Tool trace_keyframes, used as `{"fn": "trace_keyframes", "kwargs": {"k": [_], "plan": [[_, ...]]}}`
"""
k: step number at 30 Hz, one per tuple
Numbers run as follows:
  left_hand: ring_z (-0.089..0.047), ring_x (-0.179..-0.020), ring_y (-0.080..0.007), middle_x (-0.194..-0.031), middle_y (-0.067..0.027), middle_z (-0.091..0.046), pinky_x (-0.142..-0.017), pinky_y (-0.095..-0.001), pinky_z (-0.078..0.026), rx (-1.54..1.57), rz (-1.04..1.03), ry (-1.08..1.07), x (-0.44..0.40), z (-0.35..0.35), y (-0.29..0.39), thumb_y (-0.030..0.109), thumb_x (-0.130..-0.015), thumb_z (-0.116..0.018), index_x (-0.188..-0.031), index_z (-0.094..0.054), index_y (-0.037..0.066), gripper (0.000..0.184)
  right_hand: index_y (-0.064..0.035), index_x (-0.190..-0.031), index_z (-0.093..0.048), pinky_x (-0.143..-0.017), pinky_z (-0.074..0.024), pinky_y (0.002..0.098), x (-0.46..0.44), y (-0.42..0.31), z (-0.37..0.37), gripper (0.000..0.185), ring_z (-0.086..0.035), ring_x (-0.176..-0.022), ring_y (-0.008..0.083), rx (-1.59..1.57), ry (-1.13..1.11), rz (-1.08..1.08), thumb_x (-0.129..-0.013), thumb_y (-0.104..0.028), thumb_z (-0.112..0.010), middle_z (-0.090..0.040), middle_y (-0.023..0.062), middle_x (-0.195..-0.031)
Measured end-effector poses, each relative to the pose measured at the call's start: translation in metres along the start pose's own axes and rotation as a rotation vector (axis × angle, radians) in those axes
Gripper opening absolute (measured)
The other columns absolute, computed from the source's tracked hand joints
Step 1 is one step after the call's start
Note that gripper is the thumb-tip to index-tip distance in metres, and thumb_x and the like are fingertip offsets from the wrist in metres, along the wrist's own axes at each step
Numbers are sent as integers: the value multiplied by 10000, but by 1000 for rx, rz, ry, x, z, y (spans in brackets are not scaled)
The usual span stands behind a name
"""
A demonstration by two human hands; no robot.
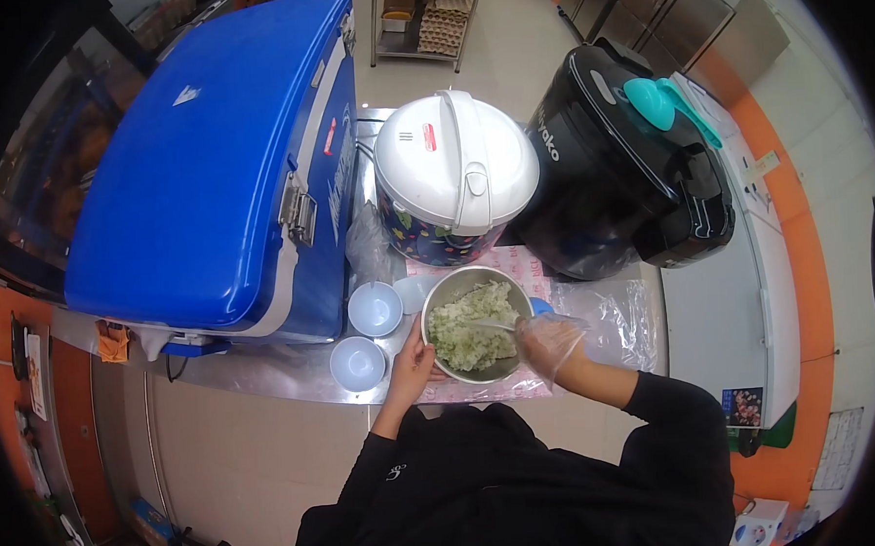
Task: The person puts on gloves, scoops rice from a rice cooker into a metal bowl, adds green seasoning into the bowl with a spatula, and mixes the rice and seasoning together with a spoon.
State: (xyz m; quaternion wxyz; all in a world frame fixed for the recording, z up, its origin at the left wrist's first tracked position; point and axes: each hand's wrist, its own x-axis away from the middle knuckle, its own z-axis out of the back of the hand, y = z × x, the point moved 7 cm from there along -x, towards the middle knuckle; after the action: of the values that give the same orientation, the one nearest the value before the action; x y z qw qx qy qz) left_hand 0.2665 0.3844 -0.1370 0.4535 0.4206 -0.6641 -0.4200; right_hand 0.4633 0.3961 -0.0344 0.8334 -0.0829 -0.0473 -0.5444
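A steel mixing bowl [518,291] full of a soft, pale green and white food that looks like rice [472,345] sits near the counter's front edge. My left hand [412,362] grips its rim from the left, thumb uppermost and fingers partly hidden beneath the side. Over the bowl's right side, my right hand [548,346] wears a clear plastic glove. It is closed around a spoon [493,324], whose end dips into the food; the grip is partly hidden. Left of the bowl are two small light-blue bowls, one farther back [375,309] and one nearer [358,364].
A large blue cooler box [208,166] fills the left of the counter. Behind the mixing bowl stands a white-lidded rice cooker [423,166]. A black Miyako appliance [589,169] at right carries a turquoise scoop [651,104]. Clear plastic [620,324] lies on the right.
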Motion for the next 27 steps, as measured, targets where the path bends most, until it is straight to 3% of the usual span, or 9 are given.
{"fn": "trace_keyframes", "kwargs": {"k": [2, 3, 8, 12, 15, 18, 19, 23, 27], "plan": [[-634, -721, -156, -1032, -105, -590, -598, -285, -583, -29, -10, 4, -1, -4, 1, 24, -908, -391, -1456, -124, 180, 630, -20, -747, -614, -513, -456, 466, -5, -10, -5, 418, -608, -559, 333, -33, -164, -116, -930, -342, -417, -602, 166, -624], [-635, -723, -159, -1033, -106, -590, -596, -286, -584, -11, -14, -1, -2, -5, 0, 20, -903, -391, -1456, -126, 181, 634, -38, -647, -637, -506, -452, 461, -6, -12, -14, 482, -615, -551, 327, 4, -96, -150, -925, -374, -430, -611, 150, -611], [-638, -726, -167, -1053, -117, -588, -585, -296, -588, 45, -26, -37, -2, -5, -4, 4, -883, -394, -1454, -136, 179, 650, -71, -709, -679, -518, -473, 430, -48, 0, -69, 447, -638, -592, 302, 87, -48, -96, -910, -397, -448, -636, 154, -663], [-639, -716, -169, -1057, -124, -586, -578, -302, -589, -24, -32, -54, -3, -6, 2, 1, -880, -394, -1447, -160, 163, 635, -84, -712, -686, -533, -486, 414, -59, 6, -51, 423, -648, -621, 283, 190, -8, -114, -898, -396, -468, -651, 144, -701], [-634, -699, -159, -1029, -121, -594, -571, -295, -584, -79, -36, -46, -1, -6, 7, 9, -885, -406, -1438, -185, 140, 610, -73, -703, -679, -539, -490, 400, -62, -4, 16, 350, -651, -641, 274, 237, 16, -79, -869, -329, -506, -658, 140, -723], [-634, -698, -152, -1051, -117, -594, -580, -292, -579, -146, -44, -73, -4, 1, -1, 32, -905, -400, -1451, -128, 121, 617, -57, -719, -681, -556, -496, 405, -85, 15, 15, 279, -651, -655, 276, 332, 108, -12, -823, -269, -530, -660, 139, -732], [-631, -708, -145, -1059, -117, -596, -583, -285, -576, -168, -52, -82, -5, 2, -2, 34, -906, -403, -1450, -134, 120, 613, -47, -760, -688, -568, -506, 408, -97, 26, 0, 244, -658, -698, 287, 375, 49, -44, -778, -243, -544, -667, 144, -765], [-598, -737, -100, -1016, -100, -621, -609, -259, -547, -208, -95, -62, -12, 7, 7, 50, -908, -439, -1432, -219, 127, 574, -56, -791, -696, -556, -516, 431, -119, 17, -26, 269, -666, -743, 301, 335, -183, 57, -780, -263, -526, -678, 140, -818], [-563, -725, -64, -917, -89, -650, -620, -239, -506, -237, -134, -19, -12, 9, 12, 67, -904, -474, -1414, -297, 137, 544, -70, -803, -700, -569, -514, 445, -140, 9, -45, 274, -662, -739, 304, 345, -327, 290, -798, -272, -514, -676, 135, -814]]}}
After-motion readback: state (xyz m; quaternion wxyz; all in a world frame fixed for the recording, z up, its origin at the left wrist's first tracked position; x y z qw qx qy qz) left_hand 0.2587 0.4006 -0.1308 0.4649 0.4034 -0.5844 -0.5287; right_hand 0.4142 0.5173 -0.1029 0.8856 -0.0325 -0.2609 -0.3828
